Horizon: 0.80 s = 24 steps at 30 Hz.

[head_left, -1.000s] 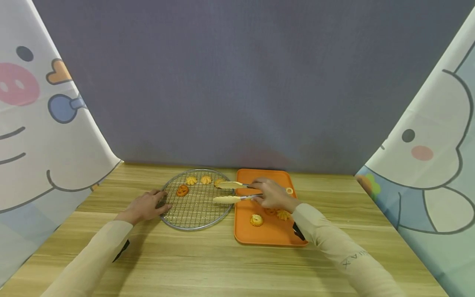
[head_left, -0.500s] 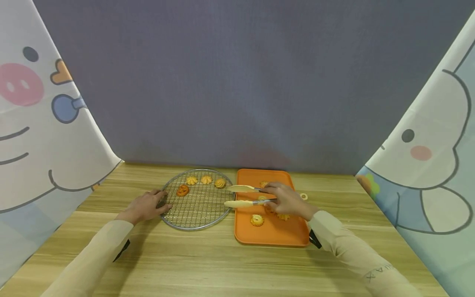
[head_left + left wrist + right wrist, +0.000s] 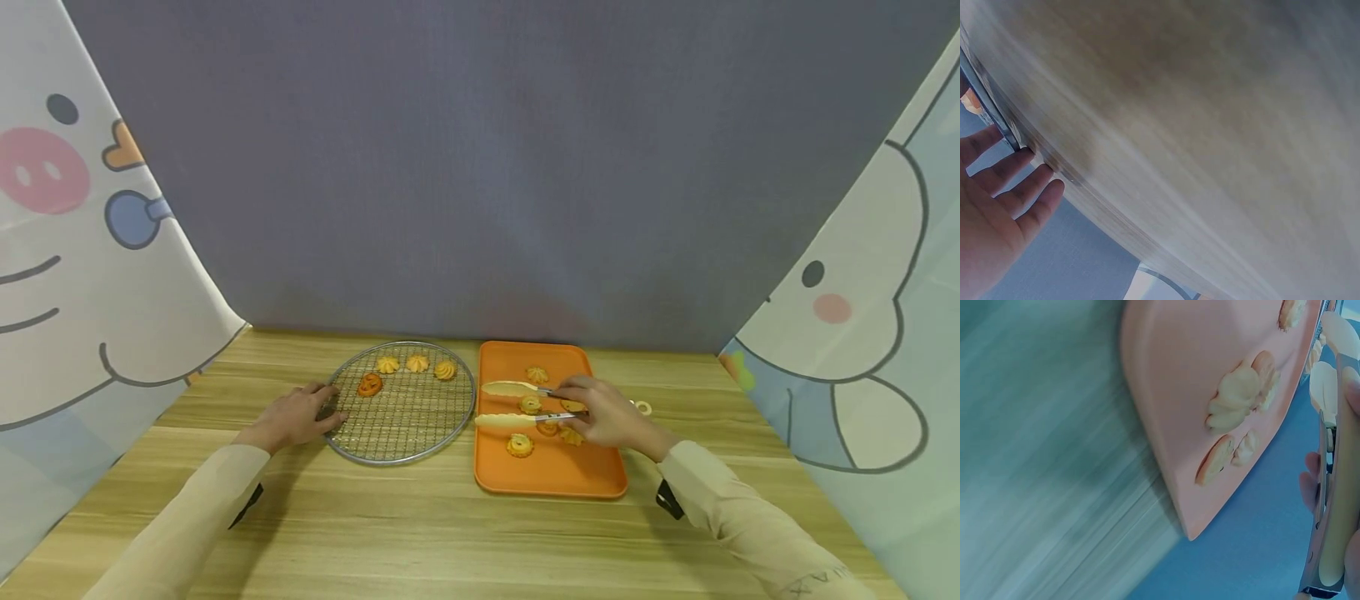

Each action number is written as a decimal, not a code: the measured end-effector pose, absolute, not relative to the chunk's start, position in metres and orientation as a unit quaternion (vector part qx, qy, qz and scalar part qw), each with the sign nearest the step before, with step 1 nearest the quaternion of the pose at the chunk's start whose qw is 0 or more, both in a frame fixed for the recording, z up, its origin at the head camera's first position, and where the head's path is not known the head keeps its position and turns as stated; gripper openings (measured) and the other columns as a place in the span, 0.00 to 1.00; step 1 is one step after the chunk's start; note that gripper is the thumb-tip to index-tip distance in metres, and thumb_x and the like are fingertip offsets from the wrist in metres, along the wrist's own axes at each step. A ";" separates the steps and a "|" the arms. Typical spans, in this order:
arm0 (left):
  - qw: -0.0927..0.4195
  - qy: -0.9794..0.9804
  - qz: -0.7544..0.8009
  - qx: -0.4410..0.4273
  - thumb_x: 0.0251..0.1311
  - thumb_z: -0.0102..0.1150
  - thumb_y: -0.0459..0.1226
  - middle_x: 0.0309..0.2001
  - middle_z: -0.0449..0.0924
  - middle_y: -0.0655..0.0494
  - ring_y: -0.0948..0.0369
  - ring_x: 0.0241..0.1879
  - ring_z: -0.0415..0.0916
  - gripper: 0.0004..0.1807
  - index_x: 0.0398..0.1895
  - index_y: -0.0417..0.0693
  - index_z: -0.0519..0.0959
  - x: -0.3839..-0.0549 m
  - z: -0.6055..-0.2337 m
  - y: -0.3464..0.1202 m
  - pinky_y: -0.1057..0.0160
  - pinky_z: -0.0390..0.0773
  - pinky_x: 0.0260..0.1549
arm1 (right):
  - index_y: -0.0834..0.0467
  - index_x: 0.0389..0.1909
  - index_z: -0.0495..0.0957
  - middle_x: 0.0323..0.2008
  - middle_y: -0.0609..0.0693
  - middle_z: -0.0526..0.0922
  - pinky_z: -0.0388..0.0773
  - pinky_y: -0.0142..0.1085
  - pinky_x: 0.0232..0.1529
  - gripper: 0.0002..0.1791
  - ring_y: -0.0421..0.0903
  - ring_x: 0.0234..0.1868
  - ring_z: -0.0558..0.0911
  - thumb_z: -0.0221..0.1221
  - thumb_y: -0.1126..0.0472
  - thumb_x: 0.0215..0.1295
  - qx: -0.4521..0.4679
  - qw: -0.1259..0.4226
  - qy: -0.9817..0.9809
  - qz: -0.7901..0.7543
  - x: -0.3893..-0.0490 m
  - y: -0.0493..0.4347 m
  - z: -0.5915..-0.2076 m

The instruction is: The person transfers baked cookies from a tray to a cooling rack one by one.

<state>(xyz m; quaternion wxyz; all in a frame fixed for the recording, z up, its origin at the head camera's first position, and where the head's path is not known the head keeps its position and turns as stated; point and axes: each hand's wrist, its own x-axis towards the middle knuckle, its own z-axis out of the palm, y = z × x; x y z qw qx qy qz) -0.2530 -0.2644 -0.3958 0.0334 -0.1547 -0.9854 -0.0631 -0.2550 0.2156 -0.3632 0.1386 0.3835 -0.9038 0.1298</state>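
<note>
- The scalloped tongs (image 3: 1342, 487) are over the orange tray (image 3: 551, 482), their two cream tips spread apart and pointing at the tray's left edge, with no cookie gripped.
- A ring-shaped cookie (image 3: 530, 406) shows between those tips in the head view; how high they stand above it cannot be told.
- The right hand (image 3: 609, 414) has its fingers curled round the tongs' arms, over the tray's right edge. Squeezing off-centre could, I judge, crumble the cookie or send it skidding.
- Under and beside that hand sit a round cookie (image 3: 547, 428) and a fluted cookie (image 3: 572, 436); a lowered knuckle or tong arm might knock them.
- A star-piped cookie (image 3: 537, 375) lies towards the tray's far edge, another ring cookie (image 3: 520, 446) nearer its left edge.
- Just left of the tray, the round wire rack (image 3: 405, 423) bears three piped cookies (image 3: 417, 363) along its far edge and a browner, pretzel-like cookie (image 3: 369, 385) near its left edge.
- The left hand (image 3: 292, 415) rests at the rack's left rim, fingers lightly spread; uneven pressure there could tip or slide the rack.
- Both carriers stand near the wooden surface's (image 3: 375, 533) far edge.
</note>
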 end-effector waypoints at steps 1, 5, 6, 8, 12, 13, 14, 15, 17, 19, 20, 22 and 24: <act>0.034 -0.985 -0.062 -0.155 0.59 0.53 0.51 0.55 0.68 0.29 0.33 0.50 0.68 0.31 0.57 0.37 0.69 -0.253 -0.396 -0.264 0.36 0.71 0.43 | 0.57 0.50 0.78 0.46 0.51 0.79 0.78 0.42 0.41 0.23 0.47 0.44 0.79 0.66 0.58 0.51 0.384 0.140 -0.903 0.130 -0.254 0.218 -0.363; 0.036 -0.985 -0.063 -0.155 0.59 0.53 0.51 0.55 0.68 0.29 0.33 0.50 0.68 0.31 0.57 0.37 0.69 -0.254 -0.397 -0.264 0.36 0.71 0.43 | 0.57 0.50 0.78 0.46 0.51 0.79 0.78 0.41 0.38 0.23 0.46 0.43 0.79 0.66 0.57 0.50 0.384 0.142 -0.903 0.131 -0.249 0.226 -0.363; 0.036 -0.985 -0.062 -0.155 0.59 0.53 0.52 0.55 0.68 0.29 0.33 0.50 0.68 0.31 0.57 0.37 0.69 -0.254 -0.397 -0.264 0.36 0.71 0.43 | 0.58 0.50 0.78 0.46 0.52 0.79 0.78 0.39 0.37 0.23 0.46 0.42 0.79 0.67 0.58 0.50 0.385 0.141 -0.902 0.132 -0.248 0.228 -0.362; 0.037 -0.985 -0.061 -0.155 0.59 0.53 0.52 0.55 0.68 0.29 0.33 0.50 0.68 0.31 0.57 0.37 0.69 -0.255 -0.397 -0.264 0.36 0.71 0.42 | 0.59 0.50 0.78 0.46 0.52 0.79 0.77 0.37 0.35 0.23 0.46 0.41 0.79 0.67 0.58 0.50 0.388 0.138 -0.902 0.133 -0.245 0.232 -0.361; 0.039 -0.985 -0.060 -0.157 0.58 0.53 0.53 0.55 0.69 0.30 0.33 0.50 0.69 0.32 0.57 0.38 0.70 -0.256 -0.400 -0.265 0.36 0.72 0.41 | 0.60 0.49 0.78 0.46 0.53 0.79 0.76 0.35 0.34 0.23 0.47 0.41 0.79 0.67 0.60 0.50 0.388 0.134 -0.901 0.137 -0.239 0.240 -0.360; 0.040 -0.985 -0.061 -0.158 0.58 0.53 0.54 0.54 0.69 0.30 0.33 0.50 0.69 0.32 0.56 0.38 0.70 -0.256 -0.400 -0.265 0.36 0.72 0.41 | 0.59 0.49 0.78 0.46 0.53 0.79 0.76 0.35 0.34 0.23 0.47 0.41 0.79 0.67 0.60 0.49 0.387 0.134 -0.902 0.136 -0.238 0.242 -0.359; 0.040 -0.985 -0.062 -0.158 0.58 0.53 0.54 0.54 0.69 0.30 0.33 0.50 0.69 0.32 0.56 0.39 0.70 -0.256 -0.400 -0.265 0.37 0.72 0.41 | 0.59 0.49 0.78 0.46 0.54 0.79 0.77 0.36 0.34 0.23 0.47 0.41 0.79 0.67 0.60 0.49 0.386 0.134 -0.903 0.137 -0.237 0.243 -0.359; 0.040 -0.985 -0.063 -0.158 0.58 0.53 0.54 0.54 0.69 0.30 0.34 0.49 0.69 0.32 0.56 0.39 0.70 -0.255 -0.399 -0.265 0.37 0.72 0.40 | 0.59 0.49 0.78 0.46 0.53 0.80 0.77 0.38 0.35 0.23 0.47 0.42 0.79 0.67 0.60 0.49 0.385 0.136 -0.903 0.136 -0.236 0.245 -0.360; 0.039 -0.985 -0.064 -0.158 0.57 0.54 0.53 0.54 0.69 0.30 0.33 0.49 0.69 0.31 0.56 0.38 0.71 -0.254 -0.397 -0.264 0.37 0.73 0.40 | 0.59 0.49 0.78 0.45 0.54 0.80 0.78 0.40 0.37 0.24 0.48 0.43 0.80 0.68 0.60 0.48 0.386 0.140 -0.902 0.135 -0.234 0.248 -0.360; 0.039 -0.985 -0.063 -0.158 0.57 0.54 0.53 0.54 0.69 0.30 0.33 0.49 0.69 0.31 0.56 0.38 0.71 -0.253 -0.397 -0.263 0.37 0.73 0.40 | 0.59 0.48 0.79 0.45 0.54 0.80 0.79 0.41 0.37 0.24 0.49 0.43 0.80 0.68 0.60 0.47 0.389 0.148 -0.899 0.134 -0.233 0.251 -0.361; 0.038 -0.985 -0.061 -0.158 0.57 0.54 0.53 0.54 0.69 0.30 0.33 0.49 0.69 0.31 0.56 0.38 0.70 -0.254 -0.397 -0.264 0.37 0.73 0.39 | 0.59 0.48 0.79 0.45 0.54 0.81 0.79 0.41 0.38 0.24 0.49 0.43 0.80 0.69 0.60 0.46 0.393 0.154 -0.897 0.134 -0.233 0.252 -0.362; 0.036 -0.985 -0.061 -0.158 0.58 0.54 0.53 0.54 0.69 0.29 0.33 0.49 0.69 0.32 0.56 0.38 0.70 -0.254 -0.397 -0.264 0.37 0.73 0.39 | 0.59 0.47 0.80 0.44 0.53 0.81 0.80 0.42 0.38 0.24 0.49 0.43 0.81 0.70 0.59 0.44 0.402 0.164 -0.891 0.132 -0.231 0.254 -0.364; 0.033 -0.985 -0.062 -0.157 0.58 0.54 0.52 0.54 0.68 0.29 0.33 0.49 0.69 0.32 0.57 0.38 0.70 -0.254 -0.397 -0.264 0.37 0.73 0.39 | 0.59 0.46 0.80 0.43 0.53 0.82 0.80 0.42 0.38 0.25 0.49 0.42 0.81 0.71 0.59 0.43 0.410 0.172 -0.887 0.128 -0.230 0.256 -0.365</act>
